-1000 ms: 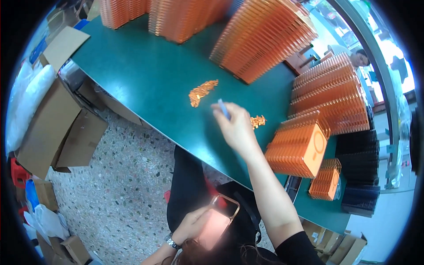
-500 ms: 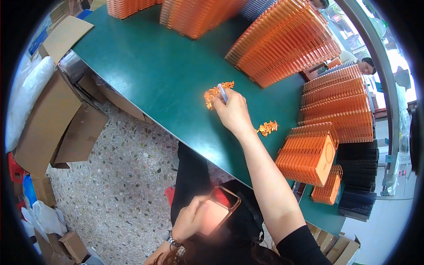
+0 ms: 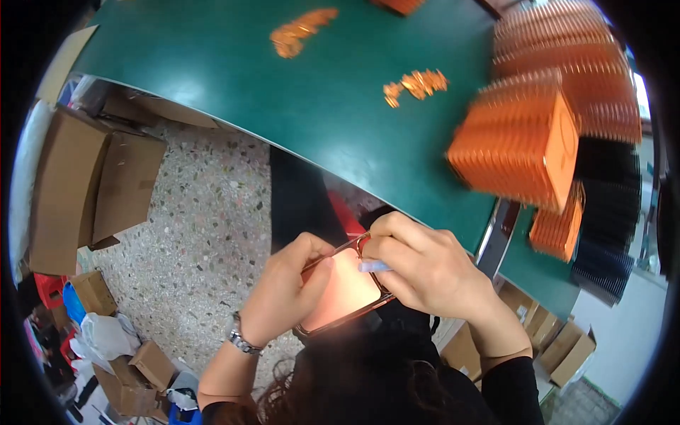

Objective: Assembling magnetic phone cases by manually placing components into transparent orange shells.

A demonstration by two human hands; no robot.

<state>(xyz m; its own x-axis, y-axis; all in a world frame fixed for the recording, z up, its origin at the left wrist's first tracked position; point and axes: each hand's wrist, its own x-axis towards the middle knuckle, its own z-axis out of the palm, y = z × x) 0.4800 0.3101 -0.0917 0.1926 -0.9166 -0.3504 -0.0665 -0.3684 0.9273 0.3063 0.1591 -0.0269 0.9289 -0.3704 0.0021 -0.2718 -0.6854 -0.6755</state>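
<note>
My left hand (image 3: 287,290) is closed on an orange phone case (image 3: 343,290), gripping its left side over my lap. The case lies tilted, with its broad pinkish face up and a dark rim around it. At its upper right end, near the camera opening, is my right hand (image 3: 435,269), fingers bent and closed. A pale, translucent pen-like stick (image 3: 374,265) sticks out between those fingers. Whether a small piece is also pinched there is hidden. On the green table (image 3: 297,106) lie two piles of small orange pieces, one farther left (image 3: 303,32) and one nearer (image 3: 418,85).
Stacked orange cases (image 3: 517,142) stand at the table's right, with more orange stacks (image 3: 574,57) behind and dark stacks (image 3: 609,205) beside them. A smaller orange stack (image 3: 558,230) sits nearer. Cardboard boxes (image 3: 131,184) stand on the speckled floor at left; others (image 3: 567,354) are at lower right.
My right hand has come back from the far pile to the case, still holding the stick. My left hand has raised the case a little, and the view has tipped down toward my lap.
</note>
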